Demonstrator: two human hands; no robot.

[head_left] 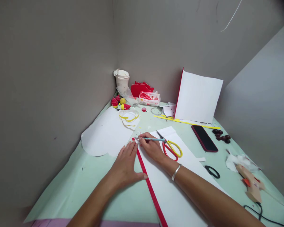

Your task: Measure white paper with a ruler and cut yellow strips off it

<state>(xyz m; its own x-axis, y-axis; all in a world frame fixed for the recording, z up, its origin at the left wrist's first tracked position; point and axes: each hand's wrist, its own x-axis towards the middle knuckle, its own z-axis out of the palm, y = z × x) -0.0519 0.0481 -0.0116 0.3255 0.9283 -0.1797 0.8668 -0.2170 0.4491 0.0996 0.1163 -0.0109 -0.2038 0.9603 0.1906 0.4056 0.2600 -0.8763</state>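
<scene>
Our L hand (126,167), fingers wide, prob. steadies the red strip (152,195) & white sheet (170,198); our R hand (152,149) pinches a blue pen/pencil (151,139) near tip, prob. for control.

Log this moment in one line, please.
left hand: spread, thumb on red strip | right hand: holding blue pen, tip near strip's far end | scissors: lying on white sheet

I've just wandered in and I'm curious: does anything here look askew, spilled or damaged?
High on the wall, at the right, a pale curved streak and dark scuffs mar the grey, perhaps damage. Below, a crumpled white scrap lies by the glue gun, looking like litter. No spill shows.
</scene>
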